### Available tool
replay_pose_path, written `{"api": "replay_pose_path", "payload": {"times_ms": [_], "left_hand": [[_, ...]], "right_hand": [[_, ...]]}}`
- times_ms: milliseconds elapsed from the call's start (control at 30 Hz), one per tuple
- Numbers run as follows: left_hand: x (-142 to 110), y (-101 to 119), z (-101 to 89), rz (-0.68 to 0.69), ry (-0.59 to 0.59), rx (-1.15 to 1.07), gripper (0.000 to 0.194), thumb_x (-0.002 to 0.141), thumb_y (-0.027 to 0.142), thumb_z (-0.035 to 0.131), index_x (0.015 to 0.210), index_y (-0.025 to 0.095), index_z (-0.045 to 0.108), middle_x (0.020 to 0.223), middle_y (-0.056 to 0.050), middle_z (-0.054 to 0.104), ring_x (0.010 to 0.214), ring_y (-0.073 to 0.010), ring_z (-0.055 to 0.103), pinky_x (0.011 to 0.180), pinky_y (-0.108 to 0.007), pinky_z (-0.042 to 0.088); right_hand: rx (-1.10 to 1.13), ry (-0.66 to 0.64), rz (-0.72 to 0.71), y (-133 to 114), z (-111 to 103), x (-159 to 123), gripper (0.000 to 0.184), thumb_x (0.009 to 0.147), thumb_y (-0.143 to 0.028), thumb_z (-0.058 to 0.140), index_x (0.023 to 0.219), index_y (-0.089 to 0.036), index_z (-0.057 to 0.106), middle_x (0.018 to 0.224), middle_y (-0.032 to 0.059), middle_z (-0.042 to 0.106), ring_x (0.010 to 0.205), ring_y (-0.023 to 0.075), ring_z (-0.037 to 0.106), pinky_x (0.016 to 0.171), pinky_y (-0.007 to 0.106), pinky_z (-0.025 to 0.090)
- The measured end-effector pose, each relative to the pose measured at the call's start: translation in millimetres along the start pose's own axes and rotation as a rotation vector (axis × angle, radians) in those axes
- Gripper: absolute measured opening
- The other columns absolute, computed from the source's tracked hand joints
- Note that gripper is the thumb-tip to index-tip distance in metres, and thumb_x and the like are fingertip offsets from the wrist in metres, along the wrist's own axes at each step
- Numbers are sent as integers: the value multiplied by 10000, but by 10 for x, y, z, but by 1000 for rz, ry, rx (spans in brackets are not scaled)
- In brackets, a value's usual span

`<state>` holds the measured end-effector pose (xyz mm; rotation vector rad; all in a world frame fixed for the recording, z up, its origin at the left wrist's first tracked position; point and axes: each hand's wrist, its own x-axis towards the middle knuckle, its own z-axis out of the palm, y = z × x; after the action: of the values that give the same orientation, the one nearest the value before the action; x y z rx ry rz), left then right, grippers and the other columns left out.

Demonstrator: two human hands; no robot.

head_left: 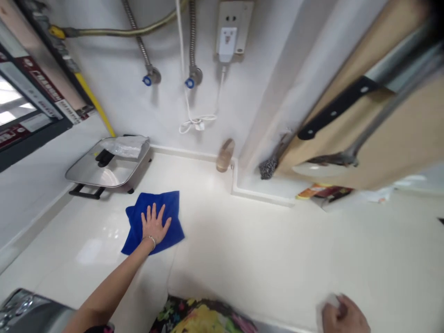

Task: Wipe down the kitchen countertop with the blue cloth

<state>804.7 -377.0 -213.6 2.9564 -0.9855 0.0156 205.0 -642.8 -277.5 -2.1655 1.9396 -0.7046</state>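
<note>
My left hand (155, 226) lies flat with fingers spread on a blue cloth (171, 203), pressing it to the white countertop (249, 249). The cloth is partly folded over, and its corners stick out around my hand. A bracelet circles that wrist. Over the counter's front edge at the lower right, my right hand (345, 317) is curled closed and blurred. A pale blur shows at its fingers, but I cannot make out what, if anything, it holds.
An electric pan (107, 169) with a glass lid stands behind the cloth. A small brown cup-like object (225, 155) sits by the wall. At right hang a black-handled knife (338, 108) and a metal ladle (367, 134). A sink (45, 314) is at lower left.
</note>
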Motion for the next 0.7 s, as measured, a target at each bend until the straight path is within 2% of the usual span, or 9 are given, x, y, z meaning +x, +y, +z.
{"api": "replay_pose_path", "payload": {"times_ms": [133,267,467,700], "left_hand": [[-456,254,5,191,-19,27,709,942,587,327,1572,263,299,1678,-105,209,1555,-368,75,1239,-617,114],[-753,577,-21,394,-47,4,708,928,571,394,1563,264,326,1684,-125,167,1552,-388,57,1240,-631,86],[-896,1238,-66,659,-123,-85,749,909,579,453,1579,309,255,1694,-114,116,1549,-409,4,1221,-679,71],[-919,2217,-59,983,-252,-216,817,873,678,453,1581,332,237,1697,-128,67,1544,-432,-20,1200,-716,34]], "right_hand": [[3,166,-62,-100,41,9,434,774,-303,466,1129,-154,665,1242,181,662,1097,390,622,907,511,494],[24,219,-118,-130,69,6,402,766,-241,471,1090,-99,664,1211,202,664,1061,348,619,907,455,470],[14,222,-125,-138,71,13,374,781,-215,463,1078,-83,648,1195,207,657,1051,311,601,911,418,448],[5,251,-141,-156,73,18,330,796,-195,474,1062,-94,641,1198,194,664,1058,288,614,927,390,456]]}}
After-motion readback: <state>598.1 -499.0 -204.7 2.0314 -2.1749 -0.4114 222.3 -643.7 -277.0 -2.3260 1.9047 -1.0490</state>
